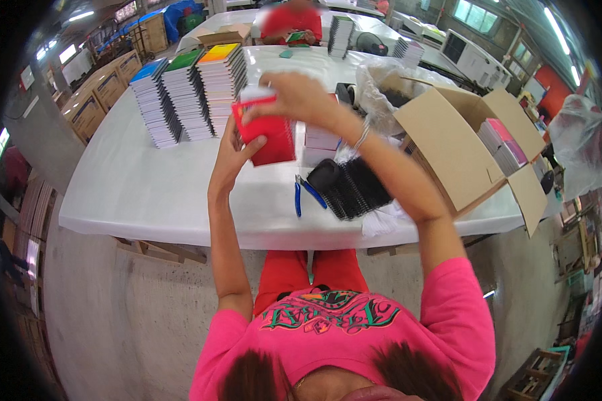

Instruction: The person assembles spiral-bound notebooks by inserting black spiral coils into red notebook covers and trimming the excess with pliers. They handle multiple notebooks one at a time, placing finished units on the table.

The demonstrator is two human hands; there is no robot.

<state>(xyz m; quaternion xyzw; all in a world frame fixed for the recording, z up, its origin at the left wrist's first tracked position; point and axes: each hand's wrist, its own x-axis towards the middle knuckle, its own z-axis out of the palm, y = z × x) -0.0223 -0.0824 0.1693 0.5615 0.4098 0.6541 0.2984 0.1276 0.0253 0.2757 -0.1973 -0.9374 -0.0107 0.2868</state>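
A small red-covered notebook (275, 142) is held up over the white table, tilted, with pale pages showing at its top. My left hand (229, 159) grips it by the lower left side, the thumb across the red cover. Over its top edge reaches my right hand (301, 100), fingers bent and touching the upper left corner; motion blurs them somewhat. Below the notebook lie blue-handled cutting pliers (297, 199), jaws toward the far side. Beside them is a pile of black binding coils (360, 190), partly under my right forearm.
Tall stacks of spiral notebooks with blue (155, 100), green (186, 93) and yellow (222, 73) top covers stand at the left. An open cardboard box (448, 147) holding pink notebooks (503, 144) stands at the right. Across the table sits a person in red (289, 25).
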